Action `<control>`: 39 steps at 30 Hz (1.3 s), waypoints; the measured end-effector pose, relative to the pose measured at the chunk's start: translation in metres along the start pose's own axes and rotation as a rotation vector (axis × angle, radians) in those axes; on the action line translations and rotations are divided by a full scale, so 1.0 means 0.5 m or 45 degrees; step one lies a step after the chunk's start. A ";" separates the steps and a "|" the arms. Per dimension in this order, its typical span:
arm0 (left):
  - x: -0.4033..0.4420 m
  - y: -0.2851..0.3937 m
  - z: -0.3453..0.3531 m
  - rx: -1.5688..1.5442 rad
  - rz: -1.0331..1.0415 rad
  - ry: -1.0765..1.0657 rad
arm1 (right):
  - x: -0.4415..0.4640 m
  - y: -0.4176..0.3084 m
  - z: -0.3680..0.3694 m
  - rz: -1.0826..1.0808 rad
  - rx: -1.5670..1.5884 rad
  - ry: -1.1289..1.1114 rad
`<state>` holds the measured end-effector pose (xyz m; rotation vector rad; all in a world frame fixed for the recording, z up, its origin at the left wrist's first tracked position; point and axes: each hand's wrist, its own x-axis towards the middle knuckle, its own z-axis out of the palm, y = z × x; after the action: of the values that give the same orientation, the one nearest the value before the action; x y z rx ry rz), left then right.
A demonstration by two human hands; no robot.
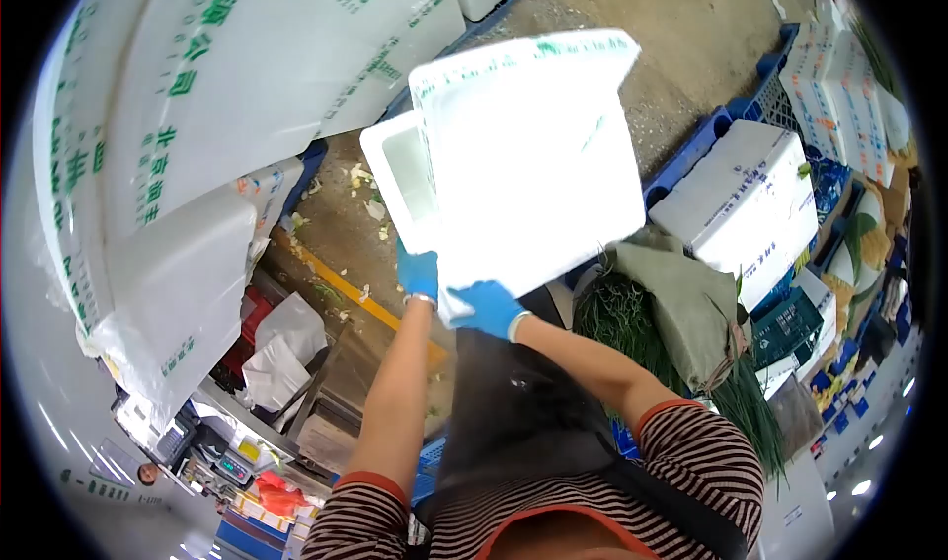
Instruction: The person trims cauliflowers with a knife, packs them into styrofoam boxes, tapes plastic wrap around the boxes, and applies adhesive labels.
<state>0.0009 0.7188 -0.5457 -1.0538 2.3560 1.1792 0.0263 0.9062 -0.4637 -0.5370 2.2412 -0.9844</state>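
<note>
A white foam box (403, 160) is tilted in front of me, its hollow inside showing on the left. Over it lies a large white foam lid (538, 165) with green print along its far edge, set askew so that part of the box stays uncovered. My left hand (418, 272), in a blue glove, is closed on the near end of the box. The gloved right hand (486, 308) grips the near corner of the lid; its fingertips are partly hidden. A dark apron (518, 412) hangs below my hands.
Stacked white foam boxes (227, 56) with green print rise on the left. At right stand another foam box (741, 200), a bundle of long green vegetables (622, 323) and an olive cloth (676, 308). Vegetable scraps (373, 207) litter the floor near a yellow line (341, 281).
</note>
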 end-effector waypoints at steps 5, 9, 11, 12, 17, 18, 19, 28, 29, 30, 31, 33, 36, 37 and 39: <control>-0.130 -0.045 -0.147 -0.030 -0.058 0.112 | 0.084 0.027 -0.435 0.113 -0.368 0.949; -0.229 -0.056 -0.231 0.079 -0.171 0.247 | 0.175 0.092 -0.552 -0.039 -0.666 0.277; -0.254 -0.063 -0.258 -0.025 -0.195 0.325 | 0.217 0.144 -0.527 0.122 -0.598 -0.182; -0.263 -0.084 -0.263 -0.083 -0.216 0.375 | 0.214 0.112 -0.526 0.041 -0.619 -0.157; -0.324 -0.223 -0.295 -0.255 -0.401 0.573 | 0.152 -0.138 -0.670 -0.498 -0.462 0.207; -0.327 -0.288 -0.296 -0.275 -0.463 0.579 | 0.118 -0.187 -0.721 -0.420 -0.461 0.252; -0.352 -0.280 -0.313 -0.225 -0.537 0.587 | 0.088 -0.185 -0.781 -0.375 -0.500 0.349; -0.536 -0.505 -0.361 -0.116 -1.030 0.644 | -0.151 -0.336 -1.112 -0.481 -0.902 0.587; -0.572 -0.522 -0.373 -0.151 -1.028 0.662 | -0.134 -0.349 -1.084 -0.519 -1.214 0.494; -0.610 -0.547 -0.388 -0.193 -1.028 0.687 | -0.105 -0.322 -1.047 -0.484 -1.189 0.467; -0.650 -0.560 -0.400 -0.237 -1.030 0.721 | -0.065 -0.282 -1.001 -0.456 -1.161 0.439; -0.742 -0.525 -0.462 -0.339 -1.016 0.806 | 0.028 -0.245 -0.881 -0.568 -1.049 0.291; -0.901 -0.655 -0.465 -0.606 -0.891 0.881 | 0.082 -0.204 -0.720 -0.066 -1.727 0.451; -0.953 -0.658 -0.480 -0.692 -0.834 0.944 | 0.101 -0.173 -0.681 -0.205 -1.632 0.596; -1.058 -0.702 -0.500 -0.673 -0.822 1.108 | 0.122 -0.238 -0.556 -0.163 -1.398 0.607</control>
<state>0.6315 0.6374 -0.2978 -2.6923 1.8643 1.2313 -0.1943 0.9357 -0.2501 -0.9693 3.1081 0.2176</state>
